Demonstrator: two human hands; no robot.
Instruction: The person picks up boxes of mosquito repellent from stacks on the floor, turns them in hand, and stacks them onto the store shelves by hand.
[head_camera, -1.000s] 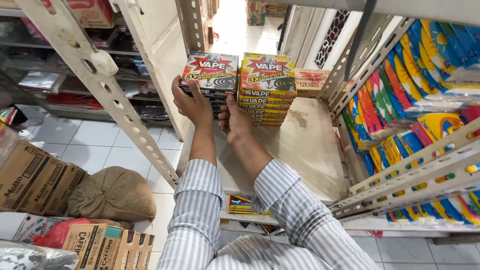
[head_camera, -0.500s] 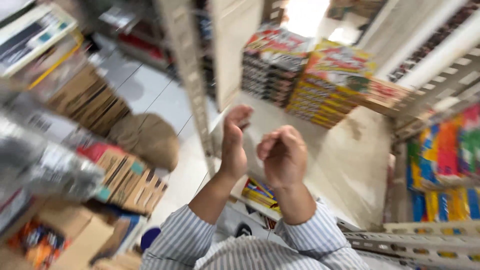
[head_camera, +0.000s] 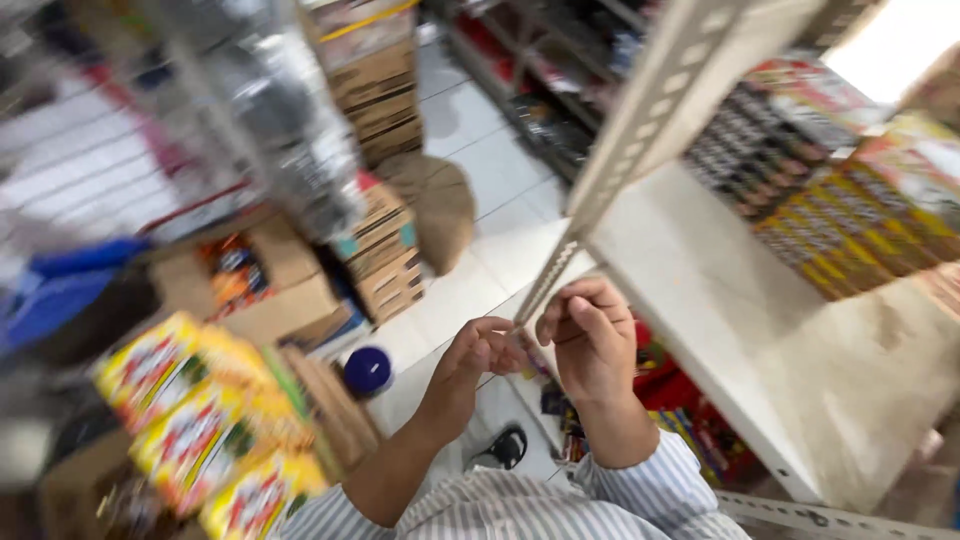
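Observation:
My left hand (head_camera: 470, 365) and my right hand (head_camera: 590, 335) hover close together at the front corner of a white shelf (head_camera: 760, 330), fingers loosely curled, holding nothing. Both arms wear a striped shirt with the sleeves pushed up. Two stacks of flat boxes stand at the back of the shelf, a dark stack (head_camera: 765, 135) and a yellow-red stack (head_camera: 870, 215). At the lower left, near my left elbow, sits a stack of yellow boxes (head_camera: 200, 425). The picture is blurred by motion.
A perforated metal upright (head_camera: 640, 140) rises just in front of my hands. Brown cartons (head_camera: 385, 250), a brown sack (head_camera: 440, 205) and a blue-capped item (head_camera: 368, 370) sit on the tiled floor. More goods fill the shelf below (head_camera: 690, 430).
My hands have left the box stacks and drawn back to the shelf's front corner. The view has swung left towards the floor and the cartons.

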